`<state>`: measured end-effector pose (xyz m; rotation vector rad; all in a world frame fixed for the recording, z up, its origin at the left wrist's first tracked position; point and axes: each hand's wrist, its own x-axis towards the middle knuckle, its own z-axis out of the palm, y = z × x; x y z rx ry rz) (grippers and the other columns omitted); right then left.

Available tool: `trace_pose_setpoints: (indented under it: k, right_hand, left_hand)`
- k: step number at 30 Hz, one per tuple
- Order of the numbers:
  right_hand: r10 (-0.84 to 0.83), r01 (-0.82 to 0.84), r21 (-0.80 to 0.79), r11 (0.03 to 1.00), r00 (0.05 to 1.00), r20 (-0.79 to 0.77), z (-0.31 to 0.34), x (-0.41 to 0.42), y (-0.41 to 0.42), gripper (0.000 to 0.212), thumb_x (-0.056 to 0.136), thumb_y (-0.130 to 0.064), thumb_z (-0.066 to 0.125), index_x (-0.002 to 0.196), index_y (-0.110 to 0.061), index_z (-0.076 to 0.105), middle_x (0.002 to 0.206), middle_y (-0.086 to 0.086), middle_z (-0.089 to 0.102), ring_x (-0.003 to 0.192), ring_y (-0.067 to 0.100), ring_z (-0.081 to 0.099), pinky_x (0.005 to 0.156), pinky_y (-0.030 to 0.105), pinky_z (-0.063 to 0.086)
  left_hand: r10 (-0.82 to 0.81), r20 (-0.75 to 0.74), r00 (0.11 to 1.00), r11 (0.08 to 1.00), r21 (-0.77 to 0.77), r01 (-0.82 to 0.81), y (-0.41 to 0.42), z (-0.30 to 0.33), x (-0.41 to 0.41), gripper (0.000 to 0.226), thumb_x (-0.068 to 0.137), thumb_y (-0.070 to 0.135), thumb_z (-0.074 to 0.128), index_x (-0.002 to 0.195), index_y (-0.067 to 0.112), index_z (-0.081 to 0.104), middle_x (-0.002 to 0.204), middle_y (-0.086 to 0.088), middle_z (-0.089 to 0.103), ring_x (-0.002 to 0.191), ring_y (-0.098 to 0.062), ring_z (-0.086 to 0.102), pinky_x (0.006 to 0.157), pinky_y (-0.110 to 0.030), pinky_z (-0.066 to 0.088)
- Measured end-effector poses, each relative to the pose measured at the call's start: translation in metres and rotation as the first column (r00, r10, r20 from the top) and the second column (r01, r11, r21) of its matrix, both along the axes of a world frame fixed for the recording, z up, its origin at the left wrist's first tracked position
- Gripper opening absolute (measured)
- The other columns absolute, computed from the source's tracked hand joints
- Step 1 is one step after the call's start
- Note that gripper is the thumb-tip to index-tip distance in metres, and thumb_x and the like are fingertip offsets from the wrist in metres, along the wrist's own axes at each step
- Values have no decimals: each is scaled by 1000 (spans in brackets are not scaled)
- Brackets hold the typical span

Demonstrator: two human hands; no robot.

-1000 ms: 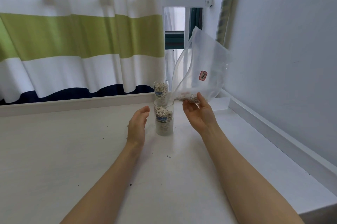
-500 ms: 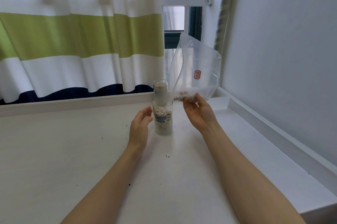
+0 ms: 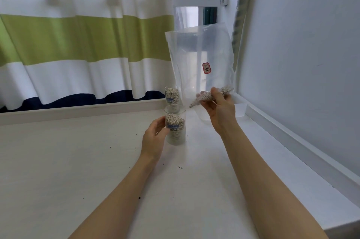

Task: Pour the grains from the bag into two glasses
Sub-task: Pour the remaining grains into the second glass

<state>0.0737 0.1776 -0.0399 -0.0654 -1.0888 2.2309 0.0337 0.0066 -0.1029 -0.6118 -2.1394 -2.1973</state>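
Observation:
A clear plastic bag [image 3: 202,53] with a red label stands upright in the air; my right hand [image 3: 219,110] pinches its lower edge, where a small heap of pale grains [image 3: 209,95] lies. Just left and below stands the near glass [image 3: 175,125], holding grains in its upper part, with a blue label. My left hand [image 3: 154,136] curls round its left side, thumb and fingers on the wall. The far glass [image 3: 171,95], also filled with grains, stands right behind it near the ledge.
The white table [image 3: 97,170] carries scattered dark specks. A raised white ledge [image 3: 78,110] runs along the back, another along the right wall. A striped curtain [image 3: 78,40] hangs behind. A clear plastic tub [image 3: 240,107] sits in the back right corner.
The bag has swung from leaning right to upright and risen. My left hand moved right from beside the near glass and closed on it. The right hand lifted slightly.

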Motion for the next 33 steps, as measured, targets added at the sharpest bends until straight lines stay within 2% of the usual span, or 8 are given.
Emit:
trace_pose_setpoints:
  k: [2,6,11,19,24,27,29,33]
  right_hand:
    - [-53,52,16,998,998,36,0,0,1,33,94,-12,55,124,-3,45,103,16,62,103,38,63,62,26,57]
    - [-92,91,36,995,995,31,5,4,-2,24,94,-8,55,116,-4,46,83,4,63,77,19,67,56,23,56]
    - [-106,101,88,991,993,54,8,6,-3,23,93,-8,56,113,-7,45,83,5,63,63,15,69,58,25,57]
    - [-140,120,132,984,978,157,9,-6,0,31,91,-12,60,118,-7,45,106,17,59,98,39,65,60,27,58]
    - [-58,86,-118,989,973,222,14,-7,1,31,91,-6,59,120,-3,49,93,13,56,80,26,61,46,22,54]
    - [63,22,-293,956,959,277,14,-3,0,25,90,-5,59,114,-1,51,88,19,60,82,31,64,39,22,51]
    - [126,-24,-327,945,948,294,14,1,-1,28,91,-6,58,117,0,50,87,23,61,87,37,65,36,22,49]
    - [195,-81,-331,940,925,327,15,14,-2,24,92,-7,57,113,2,52,85,24,62,64,34,66,35,20,48]
  left_hand:
    - [4,-1,1000,1000,0,-4,0,0,0,35,89,1,52,121,12,60,118,0,65,111,-14,59,97,-28,45]
    - [10,3,1000,1000,-13,-10,0,-1,0,35,89,3,53,122,13,60,119,0,65,113,-15,59,99,-31,45]
    - [16,6,1000,1000,-20,-16,0,-1,0,36,89,2,53,123,10,60,120,-2,65,113,-16,59,99,-30,45]
    - [12,4,1000,1000,-22,-12,0,-1,0,35,88,1,54,121,11,61,117,0,66,110,-14,60,97,-29,46]
    - [17,4,1000,1000,-27,-17,0,0,1,34,88,1,54,120,11,62,116,0,66,109,-13,60,94,-26,46]
    - [19,-2,1000,999,-28,-19,-1,0,0,34,88,2,55,120,10,62,116,-1,66,110,-14,60,95,-27,46]
    - [32,-10,999,999,-22,-33,0,1,1,34,88,2,54,121,9,62,118,-1,66,111,-14,59,96,-27,46]
    - [99,68,993,986,127,-107,-2,21,-2,27,93,7,49,118,9,61,121,-6,62,113,-16,56,103,-29,41]
